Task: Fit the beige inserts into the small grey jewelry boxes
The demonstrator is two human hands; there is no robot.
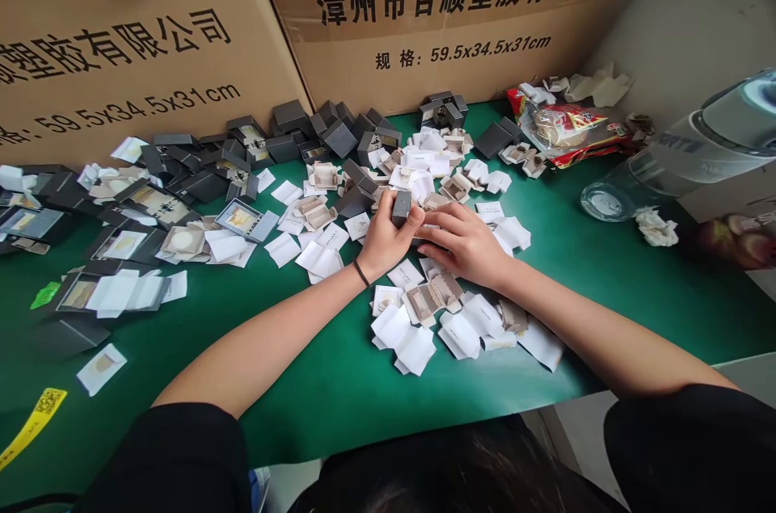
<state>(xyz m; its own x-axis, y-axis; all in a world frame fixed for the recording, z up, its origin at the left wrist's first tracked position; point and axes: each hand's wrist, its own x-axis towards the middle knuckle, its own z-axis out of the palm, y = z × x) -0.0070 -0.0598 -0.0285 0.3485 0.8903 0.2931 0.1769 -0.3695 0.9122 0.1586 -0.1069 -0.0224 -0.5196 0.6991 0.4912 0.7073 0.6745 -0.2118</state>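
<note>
Small dark grey jewellery-type box [401,208] is in my left hand [388,242], which is closed round it with the thumb along its near side. My right hand [466,245] reaches in from the right, palm down, its fingers stretched out and slightly apart. Its fingertips come close to the left thumb, and something dark shows under them; whether they touch the box I cannot tell. Around both hands lie white folded paper cards [321,258] and beige-grey box inserts [433,296]. An open dark box [356,188] lies just behind my left hand.
Many dark boxes [200,183], some open, spread over the green table [315,384] at left and back. Large cardboard cartons [461,28] stand behind. At right are a red snack packet [570,129], a clear bottle [648,174] and crumpled tissue [655,227]. Yellow tape [33,428] lies front left.
</note>
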